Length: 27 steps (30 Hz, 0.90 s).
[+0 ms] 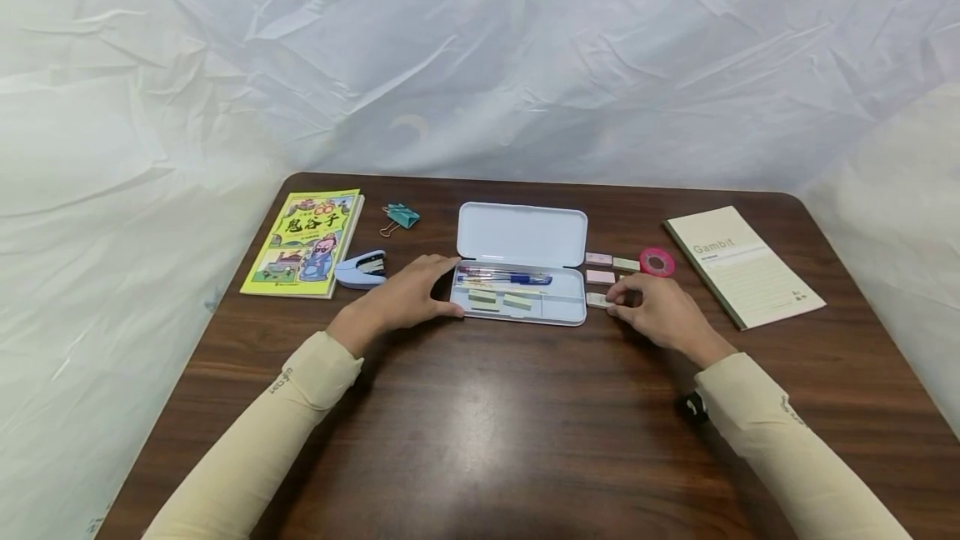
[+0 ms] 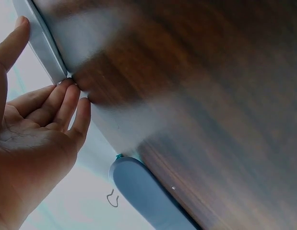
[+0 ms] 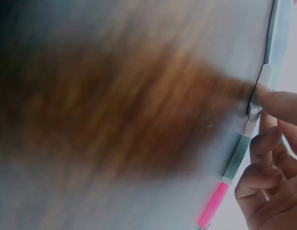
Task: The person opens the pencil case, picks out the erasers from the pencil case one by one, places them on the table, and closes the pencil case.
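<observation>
Resting against the left end of the open pencil case (image 1: 521,297), the left hand (image 1: 408,300) lies with its fingers nearly straight, touching the case's edge and holding nothing; the left wrist view shows the fingertips (image 2: 66,93) against the pale rim. The right hand (image 1: 660,311), at about three o'clock from the case, pinches a small pale eraser (image 1: 597,299) lying on the table (image 1: 480,423) just beside the case's right end. In the right wrist view one fingertip (image 3: 273,98) presses on that eraser (image 3: 256,108), the other fingers curled behind it.

Judging from how things lie, the filling of the case looks partly done. Inside the tray there are already pens (image 1: 504,277) along the far side and two pale erasers (image 1: 498,300) nearer the person. Left outside are the pinched eraser and three more small erasers (image 1: 611,267) in a cluster at about two o'clock from the case, with a pink tape roll (image 1: 657,262) just beyond them.

Farther out, a green notebook (image 1: 742,273) lies at three o'clock. At nine o'clock sit a blue stapler (image 1: 362,269) and a yellow book (image 1: 307,242), with a teal binder clip (image 1: 401,216) at ten o'clock. The case's lid (image 1: 522,235) stands folded back at twelve o'clock.
</observation>
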### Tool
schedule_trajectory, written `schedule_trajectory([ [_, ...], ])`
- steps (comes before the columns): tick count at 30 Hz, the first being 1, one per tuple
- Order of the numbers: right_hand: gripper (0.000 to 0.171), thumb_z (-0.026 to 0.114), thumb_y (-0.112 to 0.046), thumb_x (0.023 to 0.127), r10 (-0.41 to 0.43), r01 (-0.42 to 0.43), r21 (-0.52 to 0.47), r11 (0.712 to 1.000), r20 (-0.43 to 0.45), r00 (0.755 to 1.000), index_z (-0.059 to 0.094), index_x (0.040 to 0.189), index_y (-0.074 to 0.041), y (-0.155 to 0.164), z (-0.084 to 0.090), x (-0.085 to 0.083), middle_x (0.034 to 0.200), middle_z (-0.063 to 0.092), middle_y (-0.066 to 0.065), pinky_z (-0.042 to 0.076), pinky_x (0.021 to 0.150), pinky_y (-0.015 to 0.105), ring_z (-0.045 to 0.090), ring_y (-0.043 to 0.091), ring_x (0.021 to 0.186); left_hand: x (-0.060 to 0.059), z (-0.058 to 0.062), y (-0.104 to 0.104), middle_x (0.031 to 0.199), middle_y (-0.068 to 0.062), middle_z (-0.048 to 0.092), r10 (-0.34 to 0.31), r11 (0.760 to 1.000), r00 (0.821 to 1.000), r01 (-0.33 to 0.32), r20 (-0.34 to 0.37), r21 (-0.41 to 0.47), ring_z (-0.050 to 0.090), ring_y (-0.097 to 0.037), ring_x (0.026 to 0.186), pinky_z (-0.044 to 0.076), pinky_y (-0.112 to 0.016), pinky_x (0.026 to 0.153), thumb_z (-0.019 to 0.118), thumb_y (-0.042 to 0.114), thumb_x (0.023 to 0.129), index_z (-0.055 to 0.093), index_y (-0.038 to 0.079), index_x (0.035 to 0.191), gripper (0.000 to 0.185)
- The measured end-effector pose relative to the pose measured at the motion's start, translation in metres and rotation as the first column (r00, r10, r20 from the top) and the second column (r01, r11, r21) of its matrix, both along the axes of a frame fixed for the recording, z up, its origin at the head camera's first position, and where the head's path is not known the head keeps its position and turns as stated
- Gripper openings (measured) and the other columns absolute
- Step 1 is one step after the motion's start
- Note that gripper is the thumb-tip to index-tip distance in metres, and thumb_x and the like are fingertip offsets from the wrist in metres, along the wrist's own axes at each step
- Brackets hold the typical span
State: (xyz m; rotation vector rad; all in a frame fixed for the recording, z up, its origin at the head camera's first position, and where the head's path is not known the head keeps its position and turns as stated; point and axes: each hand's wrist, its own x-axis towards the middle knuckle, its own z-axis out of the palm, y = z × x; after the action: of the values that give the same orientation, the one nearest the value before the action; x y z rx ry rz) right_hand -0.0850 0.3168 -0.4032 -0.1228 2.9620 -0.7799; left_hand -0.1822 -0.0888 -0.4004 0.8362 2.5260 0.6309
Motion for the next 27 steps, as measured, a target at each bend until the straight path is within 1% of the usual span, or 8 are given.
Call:
schedule_trajectory([
  [7,0.008,0.088,-0.015,0.1,-0.001,0.001,0.013,1.0,-0.002,1.0,0.084,0.106,-0.012,0.0,-0.001,0.0,0.096,0.077,0.006,0.046,0.072,0.036,0.06,0.017,0.079,0.0,0.0,0.0,0.18,-0.021,0.046,-0.002,1.0,1.0,0.002,-0.001,0.005,0.039,-0.04,0.172,0.037,-0.06,0.14,0.085,0.044,0.105,0.038,0.006,0.179,0.095],
  [15,0.01,0.088,-0.018,0.1,-0.001,0.001,0.009,1.0,0.006,1.0,0.083,0.107,-0.013,-0.002,0.001,0.001,0.096,0.076,0.005,0.047,0.073,0.036,0.061,0.016,0.08,0.001,0.0,0.0,0.18,-0.02,0.047,0.0,1.0,1.0,0.0,-0.003,0.008,0.04,-0.039,0.172,0.037,-0.059,0.14,0.085,0.043,0.105,0.039,0.005,0.178,0.094],
  [19,0.01,0.089,-0.021,0.101,0.002,-0.003,-0.012,1.0,-0.024,1.0,0.084,0.107,-0.013,-0.005,0.003,0.002,0.096,0.077,0.003,0.047,0.074,0.035,0.06,0.016,0.081,0.001,-0.001,0.0,0.18,-0.02,0.047,0.0,1.0,1.0,0.0,-0.006,0.008,0.039,-0.039,0.172,0.037,-0.059,0.14,0.084,0.044,0.106,0.039,0.005,0.178,0.094],
  [21,0.01,0.088,-0.019,0.102,0.009,-0.011,-0.038,0.999,-0.046,0.999,0.085,0.108,-0.012,-0.011,0.004,0.002,0.098,0.078,0.004,0.047,0.074,0.033,0.06,0.016,0.083,0.001,-0.001,0.0,0.181,-0.02,0.046,-0.001,1.0,1.0,0.001,-0.006,0.006,0.039,-0.039,0.172,0.037,-0.059,0.14,0.084,0.044,0.106,0.038,0.005,0.178,0.094],
  [23,0.01,0.087,-0.016,0.102,0.024,-0.028,-0.065,0.997,-0.075,0.997,0.086,0.11,-0.01,-0.018,0.004,0.002,0.1,0.081,0.006,0.048,0.074,0.03,0.06,0.016,0.084,0.001,-0.002,-0.001,0.181,-0.021,0.046,-0.002,1.0,1.0,0.002,-0.006,0.006,0.039,-0.04,0.172,0.037,-0.059,0.14,0.084,0.044,0.106,0.038,0.005,0.179,0.094],
  [26,0.013,0.087,-0.012,0.102,0.061,-0.071,-0.078,0.994,-0.124,0.99,0.087,0.113,-0.007,-0.034,0.006,0.0,0.105,0.082,0.009,0.048,0.072,0.026,0.059,0.016,0.083,-0.001,-0.004,-0.002,0.18,-0.022,0.046,-0.008,1.0,1.0,0.008,-0.004,0.017,0.039,-0.041,0.172,0.037,-0.061,0.14,0.086,0.043,0.105,0.038,0.005,0.178,0.096],
  [27,0.014,0.088,-0.011,0.101,0.075,-0.086,-0.074,0.994,-0.138,0.988,0.087,0.114,-0.006,-0.04,0.007,-0.001,0.105,0.083,0.01,0.047,0.071,0.026,0.059,0.016,0.082,-0.003,-0.008,-0.003,0.179,-0.021,0.048,-0.011,1.0,1.0,0.011,-0.013,0.024,0.041,-0.041,0.171,0.039,-0.061,0.139,0.086,0.045,0.104,0.039,0.005,0.178,0.096],
])
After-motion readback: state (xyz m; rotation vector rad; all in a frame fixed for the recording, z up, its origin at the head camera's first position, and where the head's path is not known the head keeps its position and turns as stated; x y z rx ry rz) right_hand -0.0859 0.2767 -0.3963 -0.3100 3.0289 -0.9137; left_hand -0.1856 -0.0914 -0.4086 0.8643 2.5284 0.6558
